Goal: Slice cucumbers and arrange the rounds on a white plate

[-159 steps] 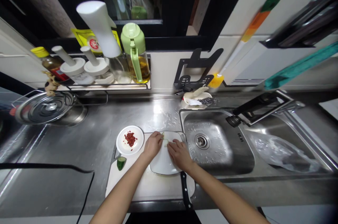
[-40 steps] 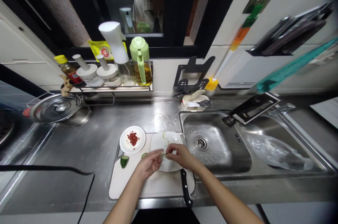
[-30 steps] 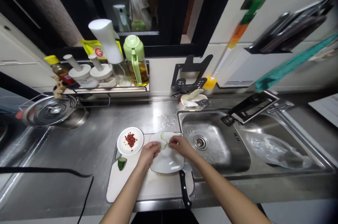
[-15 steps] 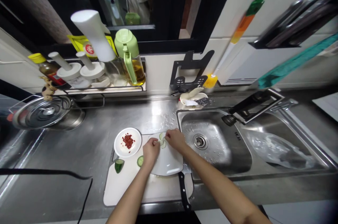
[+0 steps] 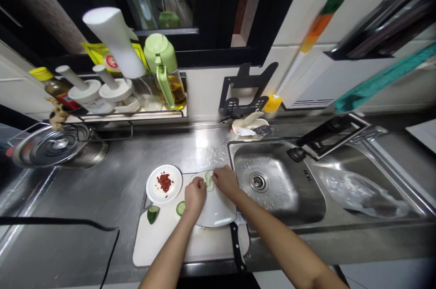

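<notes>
A white plate (image 5: pixel 216 209) lies on the white cutting board (image 5: pixel 160 246), with a few thin cucumber slices (image 5: pixel 210 186) near its far edge. My left hand (image 5: pixel 195 196) reaches in from the left, fingertips pinched at a slice. From the other side, my right hand (image 5: pixel 225 182) has its curled fingers closed on the slices' right edge; the fingertips are partly hidden. A cucumber end piece (image 5: pixel 153 214) and a cut cucumber piece (image 5: pixel 180 208) rest on the board. At the plate's right, a black-handled knife (image 5: pixel 236 246) lies across the board's edge.
A small white dish (image 5: pixel 150 188) with chopped red bits stands at the board's far left corner. The sink (image 5: pixel 279 198) is to the right, beside a clear plastic bag (image 5: pixel 361 191). Seasoning jars (image 5: pixel 117 94) and an oil bottle (image 5: pixel 163 71) line the rack; a lidded pot (image 5: pixel 90 155) sits left.
Both hands stay at the plate's far edge with only slight finger movement. The camera view has shifted a little; the plate, knife and cucumber pieces keep their places.
</notes>
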`<state>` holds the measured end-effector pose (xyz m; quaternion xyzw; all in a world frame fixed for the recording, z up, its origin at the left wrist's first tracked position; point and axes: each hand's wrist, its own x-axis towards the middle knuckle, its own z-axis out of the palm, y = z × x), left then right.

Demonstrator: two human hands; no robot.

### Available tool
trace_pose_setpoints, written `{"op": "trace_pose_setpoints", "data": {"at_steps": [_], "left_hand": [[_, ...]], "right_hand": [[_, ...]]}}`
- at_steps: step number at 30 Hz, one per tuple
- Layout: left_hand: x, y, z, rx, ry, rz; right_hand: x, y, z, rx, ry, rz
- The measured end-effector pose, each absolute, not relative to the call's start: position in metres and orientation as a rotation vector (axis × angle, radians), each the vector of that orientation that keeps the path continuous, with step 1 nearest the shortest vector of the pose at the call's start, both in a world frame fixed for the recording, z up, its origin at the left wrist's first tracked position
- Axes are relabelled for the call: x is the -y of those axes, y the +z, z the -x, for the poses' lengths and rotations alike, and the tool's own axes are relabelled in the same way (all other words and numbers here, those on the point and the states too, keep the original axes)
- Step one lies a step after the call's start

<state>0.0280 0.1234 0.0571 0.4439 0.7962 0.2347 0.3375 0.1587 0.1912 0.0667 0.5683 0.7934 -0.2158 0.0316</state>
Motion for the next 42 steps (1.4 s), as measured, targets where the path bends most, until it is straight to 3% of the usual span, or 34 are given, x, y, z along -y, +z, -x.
{"op": "trace_pose_setpoints", "data": {"at_steps": [20, 32, 42], "left_hand": [[-0.124, 0.045, -0.028, -2.131, 0.647, -1.366], [-0.123, 0.037, -0.027, -2.109, 0.672, -1.398], [-0.109, 0.061, -0.008, -2.075, 0.793, -1.333]], "right_hand": [[-0.175, 0.059, -0.173, -2.597, -0.506, -1.815], [-0.150, 0.043, -0.188, -2.882, -0.287, -1.585], [-0.140, 0.057, -0.190, -2.873, -0.424, -1.739]]}}
